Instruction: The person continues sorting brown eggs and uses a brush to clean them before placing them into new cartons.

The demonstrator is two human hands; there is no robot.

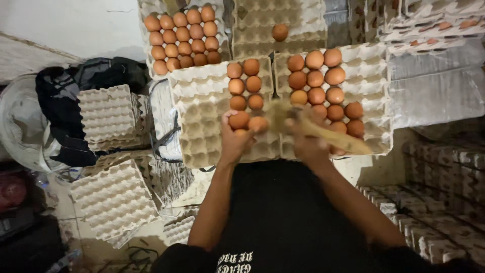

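Observation:
My left hand [233,142] is closed around brown eggs [247,122] and holds them over the near edge of a grey pulp egg tray [199,124]. That tray carries two short columns of eggs along its right side. My right hand [309,144] grips a long tan thing [328,134], blurred by motion, whose kind I cannot tell. It lies across the near edge of a second tray [374,68], which is about half filled with brown eggs [316,78].
A full tray of eggs [182,38] lies at the back left, and a tray stack with a single egg [279,32] sits behind the middle. Stacks of empty trays [107,117] [113,199] stand on the left. More tray stacks [444,167] fill the right. Dark cloth [63,101] lies far left.

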